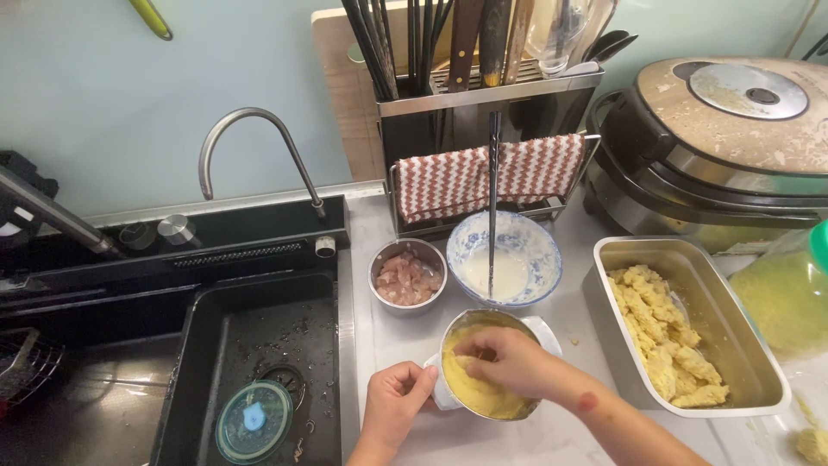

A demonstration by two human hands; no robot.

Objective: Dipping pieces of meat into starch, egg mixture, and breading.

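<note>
Right hand (509, 358): my fingers are down in the metal bowl (485, 377) of yellow crumbs, curled narrow around a piece I'm pressing into the coating; the piece itself is mostly hidden under them.
Left hand (398, 404): fingers lightly closed on the bowl's rim at its left side, steadying it.
Where the bowl sits: on the table just beside the sink (259, 362), near the table's front edge.
Tipping risk: if I press too hard on one side, the bowl could rock toward the sink, and my left grip is only a light pinch.
Crumb spill: the crumbs are heaped near the rim, so a quick lift of my hand could scatter them over the table.
Chopsticks (493, 198): they stand upright in the blue-patterned bowl (509, 259) of white batter; reaching across could knock them.
Steel tray (686, 324): coated pieces lie to my right; sticky fingers may drop a piece on the way.
Raw meat bowl (409, 274): close behind, so drips could cross over.
</note>
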